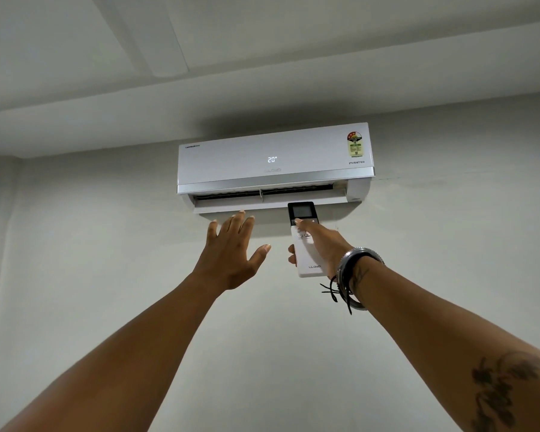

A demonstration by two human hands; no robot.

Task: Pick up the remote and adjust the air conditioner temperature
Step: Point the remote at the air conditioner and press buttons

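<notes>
Head cam looking up: right hand (320,244) wrapped around the white remote (306,241), thumb pressing a button just under its dark screen, top aimed at the air conditioner (273,165) right above, which reads 20. Left hand (231,257) just beside the remote, holding nothing, fingers spread toward the vent flap

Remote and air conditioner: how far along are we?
Done: the remote is picked up, gripped in the right hand and aimed at the air conditioner. In hand: the thumb rests on its upper buttons; the display reads 20. The left hand is open below the vent. Left: the target temperature is unknown.
</notes>
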